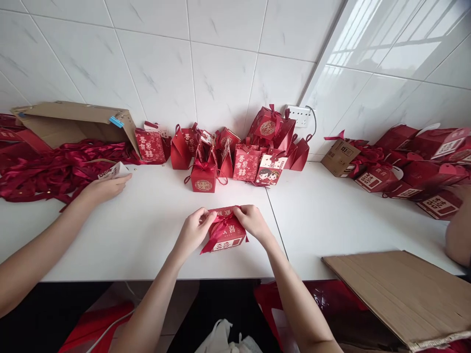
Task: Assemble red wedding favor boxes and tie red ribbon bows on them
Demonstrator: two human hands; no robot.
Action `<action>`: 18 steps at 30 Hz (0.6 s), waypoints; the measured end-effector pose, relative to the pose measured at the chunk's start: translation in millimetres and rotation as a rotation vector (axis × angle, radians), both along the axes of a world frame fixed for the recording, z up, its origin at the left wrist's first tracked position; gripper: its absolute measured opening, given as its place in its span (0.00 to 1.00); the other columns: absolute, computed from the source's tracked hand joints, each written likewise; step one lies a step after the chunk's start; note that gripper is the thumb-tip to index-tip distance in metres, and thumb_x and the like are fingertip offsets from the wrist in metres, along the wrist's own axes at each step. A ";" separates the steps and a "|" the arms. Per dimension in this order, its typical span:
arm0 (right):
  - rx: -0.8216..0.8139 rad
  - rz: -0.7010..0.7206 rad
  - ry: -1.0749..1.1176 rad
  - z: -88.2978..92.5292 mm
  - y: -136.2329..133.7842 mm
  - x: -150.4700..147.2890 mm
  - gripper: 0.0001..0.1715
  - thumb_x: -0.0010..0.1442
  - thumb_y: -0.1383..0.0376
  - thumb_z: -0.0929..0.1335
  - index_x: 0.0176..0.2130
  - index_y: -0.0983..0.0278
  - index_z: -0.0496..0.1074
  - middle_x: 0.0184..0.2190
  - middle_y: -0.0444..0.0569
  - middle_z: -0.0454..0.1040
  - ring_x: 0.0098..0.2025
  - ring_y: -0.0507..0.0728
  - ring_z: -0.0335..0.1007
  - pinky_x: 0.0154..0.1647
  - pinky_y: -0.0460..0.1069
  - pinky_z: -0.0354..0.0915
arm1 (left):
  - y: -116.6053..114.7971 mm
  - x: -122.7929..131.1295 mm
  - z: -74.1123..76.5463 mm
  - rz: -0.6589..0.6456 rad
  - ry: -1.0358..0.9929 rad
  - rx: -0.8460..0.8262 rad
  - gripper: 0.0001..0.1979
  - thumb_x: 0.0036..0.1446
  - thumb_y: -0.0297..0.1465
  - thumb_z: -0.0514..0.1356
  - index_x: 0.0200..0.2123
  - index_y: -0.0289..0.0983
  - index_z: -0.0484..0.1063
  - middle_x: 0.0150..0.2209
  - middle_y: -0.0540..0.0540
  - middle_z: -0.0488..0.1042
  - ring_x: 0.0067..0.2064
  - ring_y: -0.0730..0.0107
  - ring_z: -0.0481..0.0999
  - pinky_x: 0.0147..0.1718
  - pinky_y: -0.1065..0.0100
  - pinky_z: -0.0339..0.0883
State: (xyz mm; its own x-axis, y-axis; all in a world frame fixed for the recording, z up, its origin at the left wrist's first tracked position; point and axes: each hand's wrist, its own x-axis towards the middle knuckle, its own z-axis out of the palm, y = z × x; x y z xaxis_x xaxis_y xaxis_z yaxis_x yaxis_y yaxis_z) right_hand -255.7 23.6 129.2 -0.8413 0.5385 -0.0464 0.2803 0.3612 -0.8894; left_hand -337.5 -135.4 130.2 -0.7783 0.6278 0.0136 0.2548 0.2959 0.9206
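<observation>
In front of me on the white table lies a red gift box (pixel 233 234) with gold and white lettering. A dark red ribbon (pixel 222 225) is tied over its top in a bow, and one tail hangs down its left side. My left hand (pixel 194 226) pinches the bow's left part between thumb and fingers. On the other side, my right hand (pixel 253 221) is closed at the bow's right part, near the box's far edge. The fingertips of both hands partly cover the ribbon.
Finished red boxes (pixel 204 177) and bags (pixel 246 163) stand along the wall. A ribbon pile (pixel 55 164) lies by an opened carton (pixel 73 120). Another person's hand (pixel 105 190) is at left, another (pixel 459 201) at right beside more boxes (pixel 412 169). Cardboard (pixel 397 289) juts out at front right.
</observation>
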 end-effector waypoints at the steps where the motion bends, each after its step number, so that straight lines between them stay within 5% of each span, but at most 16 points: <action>1: -0.027 0.023 0.005 -1.2 -0.4 3.7 0.20 0.53 0.58 0.62 0.16 0.61 0.51 0.16 0.39 0.51 0.21 0.49 0.46 0.23 0.47 0.45 | -1.2 2.6 -1.6 0.015 -0.007 0.012 0.20 0.56 0.46 0.53 0.22 0.38 0.58 0.21 0.53 0.62 0.25 0.72 0.64 0.25 0.73 0.58; 8: -0.220 0.078 0.097 -16.0 -1.3 34.3 0.17 0.55 0.55 0.60 0.21 0.61 0.52 0.20 0.39 0.53 0.23 0.49 0.49 0.24 0.46 0.51 | -3.1 8.2 -9.2 0.013 -0.148 -0.020 0.22 0.54 0.47 0.55 0.20 0.38 0.54 0.19 0.55 0.54 0.22 0.76 0.56 0.21 0.74 0.52; 18: -0.300 0.026 0.213 -39.2 -7.0 37.1 0.20 0.56 0.53 0.59 0.20 0.60 0.49 0.17 0.39 0.52 0.21 0.49 0.47 0.24 0.46 0.50 | 0.0 6.1 -23.9 -0.012 -0.207 0.055 0.21 0.56 0.46 0.53 0.21 0.39 0.51 0.19 0.55 0.53 0.21 0.76 0.54 0.21 0.73 0.52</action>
